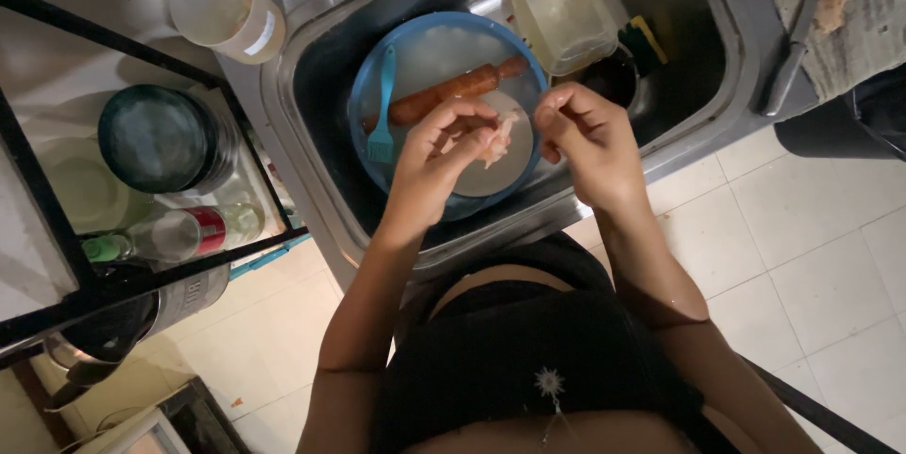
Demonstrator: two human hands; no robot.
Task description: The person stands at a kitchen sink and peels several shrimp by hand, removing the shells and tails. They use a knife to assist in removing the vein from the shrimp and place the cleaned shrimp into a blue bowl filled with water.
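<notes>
My left hand (pixel 436 157) and my right hand (pixel 587 138) are held together over a steel sink (pixel 311 114). The left fingers pinch a pale, stringy lump of dough (pixel 497 138); the right fingertips are closed just beside it. Under the hands sits a round blue basin (pixel 363 100) with cloudy water. A wooden rolling pin (pixel 453 91) and a light blue brush (pixel 382 105) lie in the basin, along with a pale round plate (pixel 491 176).
A translucent square container (pixel 564 12) and a dark cup (pixel 609 76) sit in the sink's far part. A white tub (pixel 222 8) stands at the sink corner. A black rack (pixel 57 227) on the left holds a dark lid (pixel 156 138) and a bottle (pixel 179 232). A knife (pixel 793 43) lies on the right counter.
</notes>
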